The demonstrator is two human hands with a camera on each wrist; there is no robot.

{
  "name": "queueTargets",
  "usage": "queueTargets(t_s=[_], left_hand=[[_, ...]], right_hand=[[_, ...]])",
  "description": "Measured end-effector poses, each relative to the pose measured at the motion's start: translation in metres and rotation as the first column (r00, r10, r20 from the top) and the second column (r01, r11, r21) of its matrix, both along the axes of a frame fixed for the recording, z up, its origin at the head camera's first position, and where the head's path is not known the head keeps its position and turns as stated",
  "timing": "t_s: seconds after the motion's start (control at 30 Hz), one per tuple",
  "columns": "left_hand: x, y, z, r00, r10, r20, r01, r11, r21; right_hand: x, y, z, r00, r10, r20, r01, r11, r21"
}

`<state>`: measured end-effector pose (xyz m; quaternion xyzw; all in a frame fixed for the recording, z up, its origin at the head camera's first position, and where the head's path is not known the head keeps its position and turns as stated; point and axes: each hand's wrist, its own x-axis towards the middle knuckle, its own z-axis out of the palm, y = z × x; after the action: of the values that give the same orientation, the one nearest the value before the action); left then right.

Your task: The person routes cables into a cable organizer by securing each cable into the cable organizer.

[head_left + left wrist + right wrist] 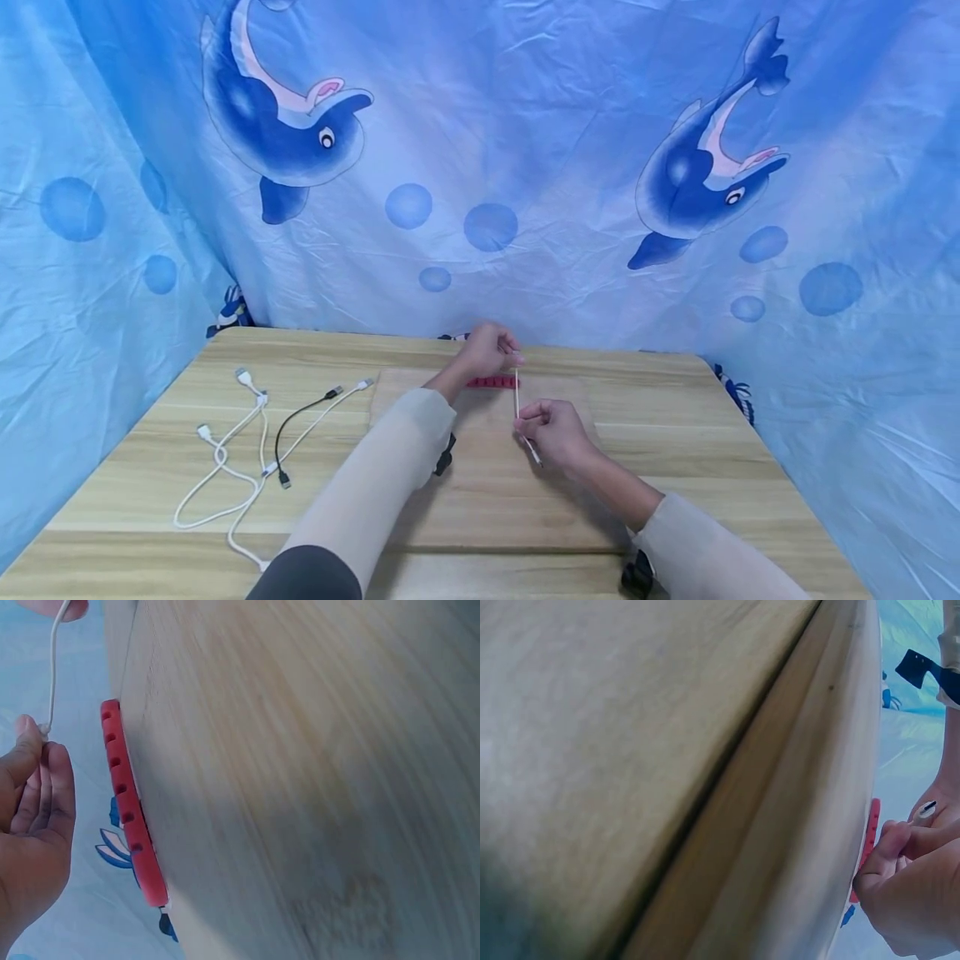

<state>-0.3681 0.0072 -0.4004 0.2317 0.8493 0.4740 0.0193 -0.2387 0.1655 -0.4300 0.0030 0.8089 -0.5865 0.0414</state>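
Left hand, right hand, each grip pinching white cable, blurred mark on wood

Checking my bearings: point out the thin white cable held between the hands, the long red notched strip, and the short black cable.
White cable (52, 673), left wrist view: its bare cord.
Red strip (130, 801), left wrist view: middle of its length.
Black cable (280, 432), head view: bend of its cord.

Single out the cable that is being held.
It's the white cable running between the left hand and right hand; the other white cables and the black cable lie on the table to the left.
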Motion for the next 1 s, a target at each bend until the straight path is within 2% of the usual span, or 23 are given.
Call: queueTargets(t_s=[0.27,0.43,0.6,0.77,1.0], left_hand=[[-0.003,0.002,-0.008,1.0,0.011,-0.004,-0.012,0.995,-0.096],[-0.002,0.002,-0.013,1.0,0.009,-0.001,-0.009,0.993,-0.114],[-0.005,0.004,-0.015,0.999,-0.002,-0.033,-0.003,0.99,-0.142],[-0.008,0.006,-0.016,0.998,-0.029,-0.064,0.016,0.981,-0.193],[-0.01,0.004,-0.013,0.994,-0.045,-0.097,0.019,0.969,-0.246]], right_hand=[[-0.002,0.002,-0.001,0.999,0.005,0.041,-0.006,1.0,0.025],[-0.001,0.003,0.002,0.998,0.027,0.062,-0.03,0.998,0.047],[-0.005,0.003,0.004,0.995,0.065,0.075,-0.07,0.995,0.066],[-0.007,0.003,0.007,0.992,0.101,0.074,-0.108,0.989,0.1],[-0.011,0.001,0.008,0.987,0.137,0.089,-0.144,0.986,0.083]])
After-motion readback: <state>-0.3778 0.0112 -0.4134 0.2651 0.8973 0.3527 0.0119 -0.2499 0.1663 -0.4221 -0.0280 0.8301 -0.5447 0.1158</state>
